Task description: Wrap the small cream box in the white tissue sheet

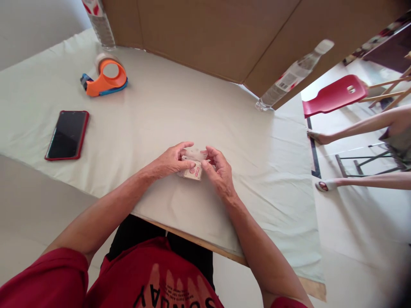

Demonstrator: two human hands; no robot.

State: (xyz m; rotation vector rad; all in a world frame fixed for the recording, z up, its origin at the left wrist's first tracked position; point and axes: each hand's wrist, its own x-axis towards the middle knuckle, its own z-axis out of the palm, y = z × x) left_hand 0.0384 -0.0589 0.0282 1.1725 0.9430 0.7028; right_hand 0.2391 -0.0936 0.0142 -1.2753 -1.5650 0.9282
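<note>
Slanting inward across the table's [180, 111] near edge, both forearms [118, 194] converged. The left hand [170, 162] pinched a small box [192, 174] just inside that edge, thumb on top; the right hand [221, 173] curled beside it, grip unclear. A bottle [289, 79] stood near the far right corner.

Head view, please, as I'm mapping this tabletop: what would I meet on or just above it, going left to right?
Red-edged phone, orange-and-blue tape dispenser, left hand, small printed box, right hand, pale-capped bottle.
</note>
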